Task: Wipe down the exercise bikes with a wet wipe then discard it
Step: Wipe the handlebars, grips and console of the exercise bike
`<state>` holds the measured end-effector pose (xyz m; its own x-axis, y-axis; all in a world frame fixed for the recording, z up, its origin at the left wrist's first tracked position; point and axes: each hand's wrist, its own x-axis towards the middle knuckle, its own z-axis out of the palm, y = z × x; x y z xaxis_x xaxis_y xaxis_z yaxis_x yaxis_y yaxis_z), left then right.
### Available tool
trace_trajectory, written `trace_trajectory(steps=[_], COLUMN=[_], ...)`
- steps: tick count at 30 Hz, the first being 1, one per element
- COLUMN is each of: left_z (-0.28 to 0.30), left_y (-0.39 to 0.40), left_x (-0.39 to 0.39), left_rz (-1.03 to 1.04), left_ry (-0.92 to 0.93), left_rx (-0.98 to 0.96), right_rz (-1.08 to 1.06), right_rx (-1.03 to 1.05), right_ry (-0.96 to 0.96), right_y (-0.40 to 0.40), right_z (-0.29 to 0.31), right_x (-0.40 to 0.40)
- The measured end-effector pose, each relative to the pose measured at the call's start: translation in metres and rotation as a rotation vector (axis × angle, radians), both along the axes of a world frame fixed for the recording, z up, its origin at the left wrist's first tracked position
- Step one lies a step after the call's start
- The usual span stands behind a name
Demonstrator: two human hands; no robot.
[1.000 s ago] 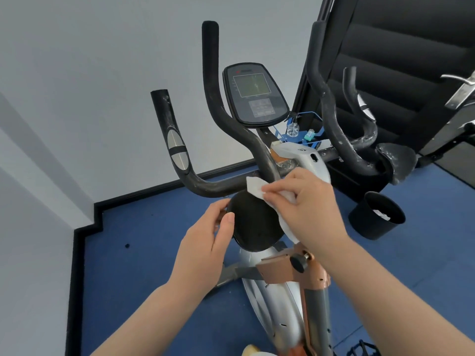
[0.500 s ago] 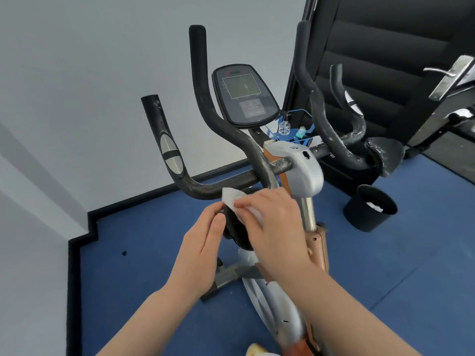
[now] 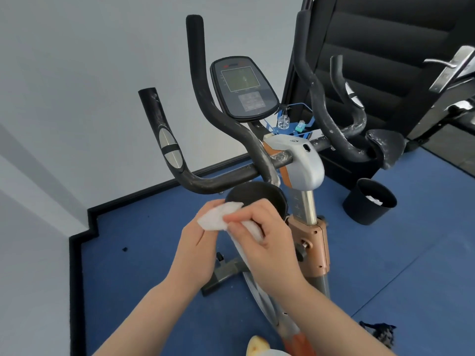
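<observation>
A person looks down at an exercise bike (image 3: 303, 165) standing on a blue floor (image 3: 144, 265), with a pale grey wall (image 3: 77, 86) to the left of the bike. Left of the bike's silver stem, a black handlebar (image 3: 164, 140) with a silver grip sensor rises up, and a second taller black bar (image 3: 200, 73) curves up just beside it. Below that bar, left of the stem, a round black elbow pad (image 3: 257, 199) faces the camera. The left hand (image 3: 198, 253) is in front of and below this pad, its fingers curled up against the underside of a white wet wipe (image 3: 218, 217), supporting it. The right hand (image 3: 267, 242) sits just right of the left hand, in front of the bike's stem, with fingers pinched closed on the same wipe; the wipe touches the lower left rim of the pad and its other end trails under the right palm. Above the stem, a black console (image 3: 244, 88) with a small grey screen tilts toward the viewer. Behind the stem sits a blue wire rack (image 3: 290, 127) holding a small clear bottle (image 3: 283, 122). Right of the stem, more worn black handlebars (image 3: 318, 106) curve up, ending in a second scuffed elbow pad (image 3: 385, 147). On the floor to the right of the bike stands a black bin (image 3: 365, 209) with white scraps inside.
</observation>
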<state>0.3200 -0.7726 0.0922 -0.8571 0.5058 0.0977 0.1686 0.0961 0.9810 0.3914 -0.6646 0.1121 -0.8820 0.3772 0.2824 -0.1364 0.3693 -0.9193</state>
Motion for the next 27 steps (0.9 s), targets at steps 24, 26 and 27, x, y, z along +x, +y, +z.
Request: trace_trajectory(steps=[24, 26, 27], left_z=[0.018, 0.018, 0.018], left_y=[0.033, 0.032, 0.031], left_x=[-0.003, -0.004, -0.005], left_rz=[0.024, 0.041, 0.049], left_ry=[-0.012, -0.016, -0.017], left_rx=[-0.017, -0.041, -0.062], right_rz=[-0.315, -0.275, -0.222], right_rx=[0.886, 0.957, 0.942], right_ry=[-0.038, -0.124, -0.148], right_y=[0.046, 0.038, 0.036], right_z=[0.027, 0.020, 0.015], right_x=[-0.023, -0.019, -0.012])
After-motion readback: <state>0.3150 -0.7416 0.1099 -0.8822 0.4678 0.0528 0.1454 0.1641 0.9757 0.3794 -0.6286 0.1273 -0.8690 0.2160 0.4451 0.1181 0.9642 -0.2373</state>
